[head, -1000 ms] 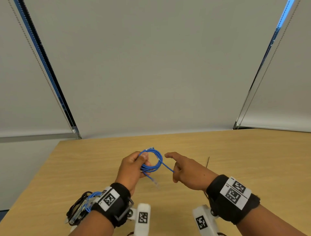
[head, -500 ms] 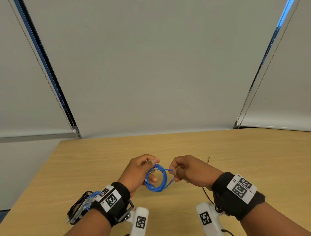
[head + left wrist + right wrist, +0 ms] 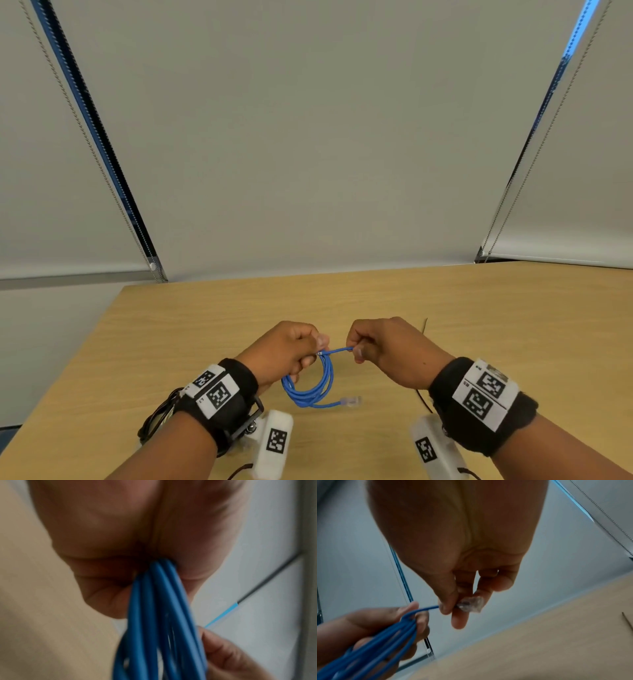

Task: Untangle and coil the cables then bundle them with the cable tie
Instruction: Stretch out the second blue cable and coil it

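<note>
A: Blue cable (image 3: 310, 389): where is it, and how is it held?

B: It hangs as a coil of several loops above the wooden table (image 3: 513, 325), at about 6 o'clock in the head view. The left hand (image 3: 284, 349) has its fingers curled around the top of the coil, clamping the loops together. The left wrist view confirms the strands emerge from the closed fist; that picture is blurred.

A: And the right hand (image 3: 387, 349)?

B: It sits at 3 o'clock of the left hand. Thumb and fingers pinch one end of the cable. The right wrist view shows a clear connector (image 3: 470, 605) held between those fingertips, soft-edged from blur. A short run of cable spans between the two hands.

A: The other end?

B: A second clear connector (image 3: 351, 401) trails from the bottom of the coil toward 4 o'clock. Contact with the table cannot be determined.

A: Anything partly hidden?

B: A thin dark strip (image 3: 425, 327) shows behind the right hand at 1 o'clock; the hand and wrist cover its middle. A black cable bundle (image 3: 157, 414) lies at 8 o'clock, mostly concealed by the left wrist band.
</note>
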Available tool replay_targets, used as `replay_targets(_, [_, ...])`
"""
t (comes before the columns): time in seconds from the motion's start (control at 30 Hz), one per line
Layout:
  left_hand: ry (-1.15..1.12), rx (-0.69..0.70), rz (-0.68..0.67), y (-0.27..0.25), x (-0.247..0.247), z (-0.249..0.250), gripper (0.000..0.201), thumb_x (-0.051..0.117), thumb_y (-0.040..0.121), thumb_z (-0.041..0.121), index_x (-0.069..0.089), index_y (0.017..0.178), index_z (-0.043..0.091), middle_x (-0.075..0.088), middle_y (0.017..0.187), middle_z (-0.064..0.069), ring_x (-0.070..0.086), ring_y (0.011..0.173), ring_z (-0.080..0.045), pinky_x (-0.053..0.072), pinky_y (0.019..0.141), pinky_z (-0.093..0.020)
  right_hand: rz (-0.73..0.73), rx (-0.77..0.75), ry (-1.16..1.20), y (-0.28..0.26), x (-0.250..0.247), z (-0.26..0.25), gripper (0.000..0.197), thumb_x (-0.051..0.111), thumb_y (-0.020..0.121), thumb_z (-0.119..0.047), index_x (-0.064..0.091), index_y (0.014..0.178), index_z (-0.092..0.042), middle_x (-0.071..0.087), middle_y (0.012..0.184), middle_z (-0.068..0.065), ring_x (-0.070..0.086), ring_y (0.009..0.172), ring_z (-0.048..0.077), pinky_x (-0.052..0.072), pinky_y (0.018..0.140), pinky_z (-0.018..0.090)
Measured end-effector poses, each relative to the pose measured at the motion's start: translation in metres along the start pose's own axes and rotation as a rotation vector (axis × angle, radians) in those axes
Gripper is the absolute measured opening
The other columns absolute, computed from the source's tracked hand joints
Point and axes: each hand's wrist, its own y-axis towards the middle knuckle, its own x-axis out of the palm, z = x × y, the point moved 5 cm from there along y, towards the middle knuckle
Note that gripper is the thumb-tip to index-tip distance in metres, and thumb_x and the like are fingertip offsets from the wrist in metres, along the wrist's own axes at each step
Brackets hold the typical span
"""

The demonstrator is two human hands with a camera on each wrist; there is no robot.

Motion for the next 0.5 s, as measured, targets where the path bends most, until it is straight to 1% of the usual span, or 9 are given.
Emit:
replay_targets(0.07, [-0.229,0.008,-0.001,-0.001,0.004,-0.001,0.024,0.055,0.103,0.026,0.067,0.088,0.012,0.047,0.058,0.001,0.032,0.042,-0.008,0.037,0.041,-0.021,0.017,0.028,0.168,0.001,0.01,0.002,0.009,0.061,0.095,-0.016,0.067,0.092,-0.022,0.074,0.078,-0.004,0.064,0.07,0.003,0.053,0.069,0.026])
replay_targets(0.13, [-0.358,0.044,0.042,-0.002,0.007,0.001,0.027,0.052,0.103,0.026,0.067,0.084,0.016,0.046,0.058,0.0,0.031,0.043,-0.009,0.036,0.041,-0.022,0.008,0.087,0.509,0.0,0.019,0.003,0.007,0.061,0.096,-0.011,0.067,0.093,-0.013,0.074,0.078,0.002,0.07,0.072,0.009,0.057,0.067,0.028])
replay_targets(0.17, [-0.349,0.072,0.086,-0.002,0.007,0.001,0.029,0.051,0.104,0.026,0.066,0.081,0.019,0.045,0.059,0.0,0.031,0.044,-0.009,0.037,0.042,-0.022,0.005,0.117,0.695,0.0,0.022,0.003,0.005,0.061,0.097,-0.009,0.066,0.095,-0.008,0.075,0.081,0.007,0.072,0.074,0.015,0.059,0.069,0.03])
replay_targets(0.23, [-0.268,0.136,0.168,-0.004,0.008,0.003,0.034,0.048,0.105,0.025,0.063,0.075,0.024,0.043,0.059,0.002,0.032,0.046,-0.009,0.038,0.045,-0.022,0.01,0.176,1.019,-0.001,0.026,0.002,0.003,0.062,0.097,-0.005,0.064,0.097,-0.004,0.074,0.087,0.016,0.072,0.073,0.022,0.061,0.071,0.034])
replay_targets(0.3, [-0.202,0.183,0.204,-0.006,0.012,0.005,0.034,0.045,0.106,0.023,0.059,0.075,0.022,0.042,0.06,0.003,0.033,0.047,-0.008,0.039,0.047,-0.023,0.002,0.22,1.252,-0.001,0.029,0.001,0.003,0.062,0.096,-0.002,0.065,0.097,-0.003,0.073,0.093,0.022,0.072,0.077,0.027,0.062,0.073,0.037])
replay_targets(0.37, [-0.145,0.22,0.237,-0.008,0.016,0.006,0.029,0.043,0.106,0.02,0.055,0.08,0.014,0.041,0.059,0.004,0.033,0.047,-0.009,0.037,0.046,-0.024,-0.046,0.248,1.375,-0.002,0.032,-0.001,0.005,0.063,0.095,-0.002,0.066,0.098,-0.002,0.072,0.1,0.026,0.072,0.088,0.035,0.063,0.077,0.041])
replay_targets(0.43, [-0.101,0.254,0.294,-0.009,0.016,0.007,0.025,0.043,0.105,0.016,0.053,0.082,0.013,0.043,0.058,0.008,0.034,0.047,-0.008,0.033,0.045,-0.024,-0.126,0.281,1.421,-0.005,0.036,-0.003,0.006,0.062,0.095,-0.003,0.067,0.096,-0.003,0.069,0.107,0.031,0.069,0.099,0.043,0.063,0.077,0.042])
replay_targets(0.47, [-0.088,0.27,0.328,-0.009,0.016,0.007,0.025,0.044,0.104,0.014,0.054,0.081,0.015,0.044,0.057,0.011,0.034,0.047,-0.007,0.032,0.045,-0.023,-0.154,0.294,1.423,-0.007,0.037,-0.002,0.007,0.062,0.095,-0.004,0.068,0.095,-0.004,0.068,0.11,0.033,0.069,0.098,0.043,0.064,0.076,0.04])
replay_targets(0.5, [-0.073,0.286,0.364,-0.009,0.015,0.008,0.027,0.044,0.103,0.013,0.054,0.079,0.018,0.046,0.057,0.015,0.036,0.047,-0.005,0.032,0.046,-0.019,-0.169,0.303,1.417,-0.008,0.038,-0.001,0.008,0.061,0.096,-0.006,0.069,0.095,-0.004,0.068,0.112,0.035,0.072,0.091,0.04,0.064,0.074,0.038])
